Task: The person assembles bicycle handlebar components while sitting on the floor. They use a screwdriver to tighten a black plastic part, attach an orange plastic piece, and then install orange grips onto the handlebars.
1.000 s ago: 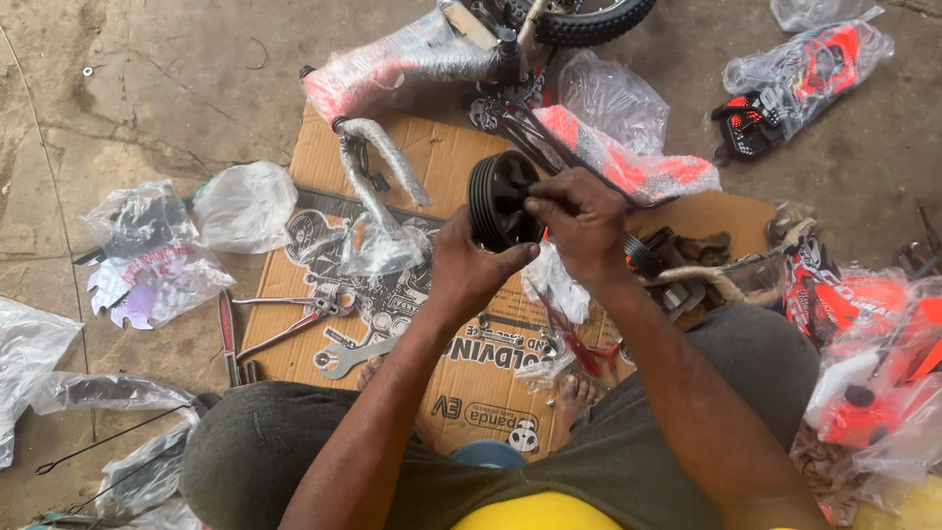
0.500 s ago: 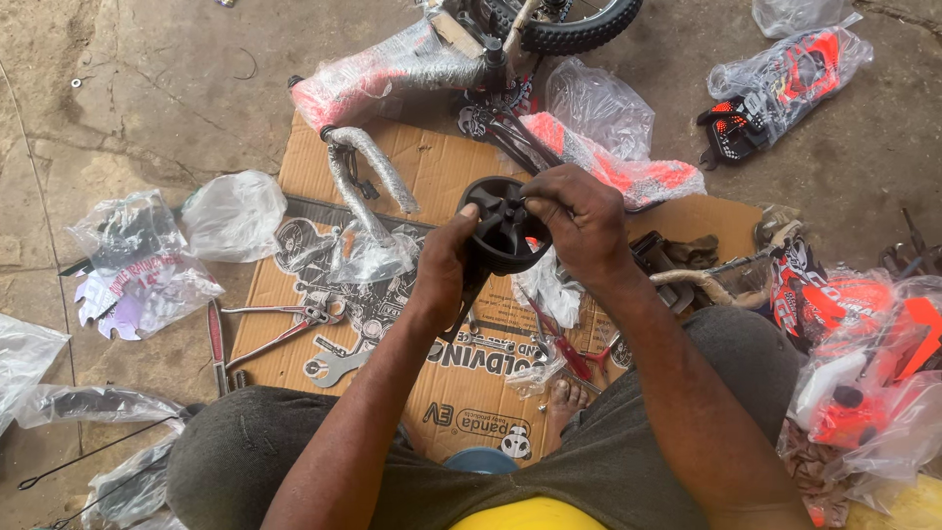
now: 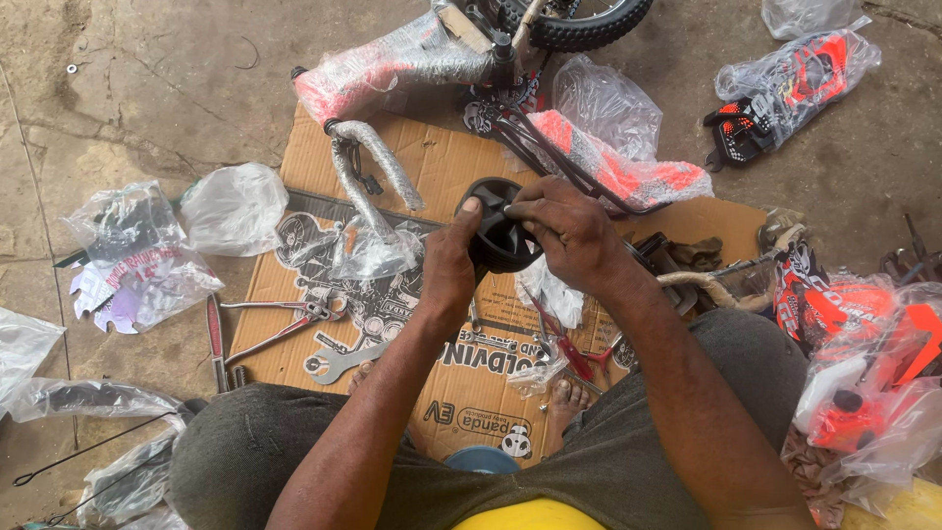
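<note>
Both hands grip a small black wheel (image 3: 500, 234) above flattened cardboard (image 3: 432, 167): left hand (image 3: 449, 270) clasping its near edge, right hand (image 3: 569, 236) closed over its top. Pliers (image 3: 285, 324) and a wrench (image 3: 339, 361) lie beside.

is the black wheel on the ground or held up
Held up: both hands, left and right, grip the black wheel above the cardboard.

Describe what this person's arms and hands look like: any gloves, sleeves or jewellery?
Both arms are bare from the hands up to where the picture ends: no sleeves show. The left hand and the right hand wear no gloves, and no rings, watch or bracelets show. Fingernails are short. Below are grey trousers and a yellow garment.
</note>
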Available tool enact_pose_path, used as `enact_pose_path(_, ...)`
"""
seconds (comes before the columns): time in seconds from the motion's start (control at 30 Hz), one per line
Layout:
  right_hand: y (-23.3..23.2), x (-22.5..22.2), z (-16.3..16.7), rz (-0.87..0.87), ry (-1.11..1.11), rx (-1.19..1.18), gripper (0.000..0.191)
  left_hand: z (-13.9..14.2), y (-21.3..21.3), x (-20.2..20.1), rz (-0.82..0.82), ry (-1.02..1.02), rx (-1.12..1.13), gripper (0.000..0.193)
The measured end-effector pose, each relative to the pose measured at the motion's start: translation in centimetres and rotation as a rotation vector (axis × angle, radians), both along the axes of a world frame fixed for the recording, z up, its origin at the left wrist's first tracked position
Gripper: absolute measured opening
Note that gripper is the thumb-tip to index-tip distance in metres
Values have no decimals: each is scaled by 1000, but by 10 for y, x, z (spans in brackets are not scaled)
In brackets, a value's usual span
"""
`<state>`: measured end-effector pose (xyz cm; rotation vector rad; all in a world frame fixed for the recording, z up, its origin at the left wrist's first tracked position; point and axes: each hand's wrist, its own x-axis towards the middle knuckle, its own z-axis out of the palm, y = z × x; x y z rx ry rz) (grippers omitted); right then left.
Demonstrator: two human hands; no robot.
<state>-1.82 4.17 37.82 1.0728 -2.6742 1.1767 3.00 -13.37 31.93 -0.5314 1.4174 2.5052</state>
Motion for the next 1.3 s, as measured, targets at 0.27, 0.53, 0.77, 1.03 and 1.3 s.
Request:
enact_pose_path(0.27, -2, -3, -13, 3, 29, -28, 22, -12, -5, -2, -53, 84, -150, 73)
enact_pose_path(0.53, 23, -55, -101, -629, -553, -449, 19, -8, -9, -2, -7, 95, -65, 72)
enact_pose_path(0.77, 7, -7, -218, -145, -595, 663, 37, -10, -20, 1, 54, 125, -43, 65)
enact_pose_path(1.03, -64, 28, -244, -602, -611, 617, 48, -18, -22, -3, 110, 63, -47, 58)
enact_pose_path(1.3, -57, 33, -257, -566, -486, 425, 40, -14, -23, 2, 30, 147, 52, 57)
